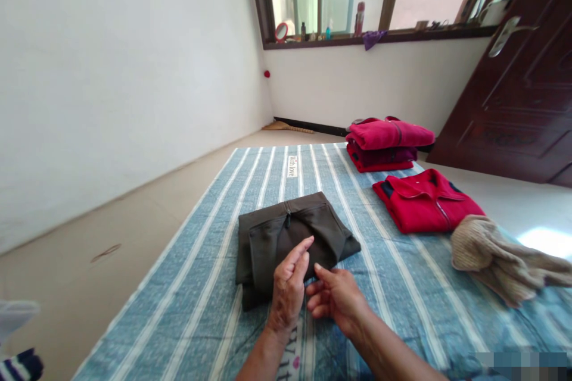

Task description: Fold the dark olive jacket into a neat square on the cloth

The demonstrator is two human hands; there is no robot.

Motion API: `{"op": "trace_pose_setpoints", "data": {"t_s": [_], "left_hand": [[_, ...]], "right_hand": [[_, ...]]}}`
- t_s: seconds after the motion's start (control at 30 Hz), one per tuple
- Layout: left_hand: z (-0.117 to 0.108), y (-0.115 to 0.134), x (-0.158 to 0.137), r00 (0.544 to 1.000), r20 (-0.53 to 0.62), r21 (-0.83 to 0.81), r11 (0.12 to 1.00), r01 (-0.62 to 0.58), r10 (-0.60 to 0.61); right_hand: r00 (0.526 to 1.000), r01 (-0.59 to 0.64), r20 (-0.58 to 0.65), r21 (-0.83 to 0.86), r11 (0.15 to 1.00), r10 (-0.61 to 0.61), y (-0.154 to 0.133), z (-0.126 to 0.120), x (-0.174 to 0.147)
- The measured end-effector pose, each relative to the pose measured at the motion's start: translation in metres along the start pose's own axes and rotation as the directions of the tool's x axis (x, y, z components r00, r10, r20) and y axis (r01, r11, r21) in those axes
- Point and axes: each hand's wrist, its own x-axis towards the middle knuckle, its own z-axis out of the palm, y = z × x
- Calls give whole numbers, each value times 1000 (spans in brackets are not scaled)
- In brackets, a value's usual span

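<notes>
A folded dark olive-brown garment point(263, 250) with a short zip at its upper middle lies in front of me on the striped blue bed cover point(179, 309); whether it is a jacket or trousers I cannot tell. My left hand point(289, 289) rests over its near side, fingers stretched out and pointing away from me. Just right of that, my right hand point(337, 297) is at the garment's near edge, thumb apart from its loosely curled fingers, with nothing visible between them. A folded red zip-neck top point(424, 202) lies farther right.
Behind the red top, a stack of folded red and purple clothes point(388, 143) sits at the cover's far right corner. A crumpled beige knit garment point(496, 256) lies on the right. A dark red door point(504, 107) and a windowsill point(330, 43) with small items stand beyond.
</notes>
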Motion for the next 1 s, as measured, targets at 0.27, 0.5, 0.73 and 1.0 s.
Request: {"op": "trace_pose_setpoints", "data": {"t_s": [0.27, 0.5, 0.73, 1.0], "left_hand": [[6, 4, 0, 1000, 2, 65, 998, 11, -11], [7, 10, -3, 998, 19, 159, 985, -60, 57], [10, 16, -3, 984, 33, 295, 939, -179, 177], [8, 39, 3, 992, 87, 311, 943, -118, 96]], "right_hand": [[992, 92, -81, -87, 992, -99, 1, 10, 0], [988, 151, -44, 131, 980, -147, 3, 13, -3], [992, 111, 24, 338, 935, -127, 7, 14, 1], [986, 115, 72, 351, 929, -149, 7, 12, 7]]}}
